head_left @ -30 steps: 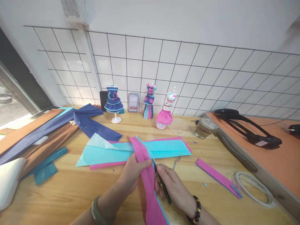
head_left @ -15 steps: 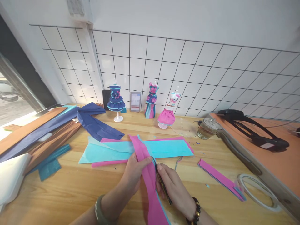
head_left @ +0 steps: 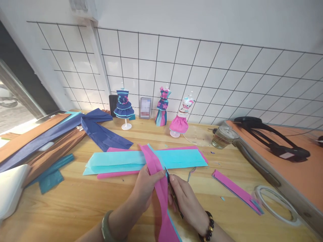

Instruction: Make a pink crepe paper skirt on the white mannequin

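My left hand (head_left: pixel 145 183) pinches a long pink paper strip (head_left: pixel 160 188) backed with light blue, thumb on top, fingers beneath. The strip hangs from mid-table down past the lower edge of the view. In my right hand (head_left: pixel 185 196) is a pair of dark scissors (head_left: pixel 174 195), fingers wrapped round the handles. Their narrow blades point up and away, at the right edge of the strip beside my left thumb. Behind the hands lies a wide light blue strip (head_left: pixel 179 159) over pink ones. The lower ends of the scissors are partly hidden by my fingers.
Three small dress forms (head_left: pixel 123 104) stand at the back, near a lidded cup (head_left: pixel 224 137). To the right lie a narrow pink strip (head_left: pixel 234 190) and a roll of tape (head_left: pixel 277 205). Navy strips (head_left: pixel 106 134), brown strips (head_left: pixel 54 154) and a white case (head_left: pixel 12 191) occupy the left.
The view has shifted slightly. The scissor blades now show more clearly, apart at the strip's edge. Both hands keep their hold in nearly the same place.
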The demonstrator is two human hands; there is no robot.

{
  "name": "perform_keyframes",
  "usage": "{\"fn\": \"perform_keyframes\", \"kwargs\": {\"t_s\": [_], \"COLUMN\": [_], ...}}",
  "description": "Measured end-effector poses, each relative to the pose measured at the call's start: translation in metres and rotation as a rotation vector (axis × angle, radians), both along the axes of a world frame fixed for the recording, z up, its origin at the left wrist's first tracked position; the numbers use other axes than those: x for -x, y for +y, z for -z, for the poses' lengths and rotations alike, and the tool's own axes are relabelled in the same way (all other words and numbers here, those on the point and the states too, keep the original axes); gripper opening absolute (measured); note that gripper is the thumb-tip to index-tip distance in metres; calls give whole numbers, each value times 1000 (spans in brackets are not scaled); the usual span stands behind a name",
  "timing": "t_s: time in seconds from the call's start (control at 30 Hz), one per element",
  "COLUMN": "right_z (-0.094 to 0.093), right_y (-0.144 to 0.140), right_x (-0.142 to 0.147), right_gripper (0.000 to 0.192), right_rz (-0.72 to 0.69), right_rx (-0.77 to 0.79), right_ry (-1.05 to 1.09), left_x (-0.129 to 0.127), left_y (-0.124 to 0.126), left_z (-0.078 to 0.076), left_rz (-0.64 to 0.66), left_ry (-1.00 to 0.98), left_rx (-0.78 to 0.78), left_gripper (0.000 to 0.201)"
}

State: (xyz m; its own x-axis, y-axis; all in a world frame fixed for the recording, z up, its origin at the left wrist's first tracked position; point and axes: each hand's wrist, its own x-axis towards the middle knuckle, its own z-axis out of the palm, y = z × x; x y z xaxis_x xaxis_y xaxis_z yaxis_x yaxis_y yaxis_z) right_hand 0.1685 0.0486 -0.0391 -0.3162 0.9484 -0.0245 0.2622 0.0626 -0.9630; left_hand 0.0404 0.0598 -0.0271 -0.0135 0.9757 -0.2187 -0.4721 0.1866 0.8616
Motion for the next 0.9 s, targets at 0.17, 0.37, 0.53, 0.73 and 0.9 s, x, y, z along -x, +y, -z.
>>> {"fn": "perform_keyframes", "kwargs": {"t_s": [0.17,0.37,0.53,0.73,0.9], "right_z": [1,1,1,2,1], "right_y": [-1,0,0,0,1], "right_x": [-1,-1,-2,-2,-1], "right_gripper": [51,50,52,52,50], "right_rz": [0,13,10,-2,10], "right_rx": [-10,7,6,7,-6], "right_ry": [-1,5,-15,-23,-28], "left_x": [0,2,1,-1,-1], "left_y": [0,1,1,1,1], "left_z": [1,-2,0,0,1], "left_rz": [11,29,2,-15,-22], "left_ry": [3,-2,4,15,29], "left_rx": [4,16,5,22,25], "left_gripper": [17,19,22,26,24]}}
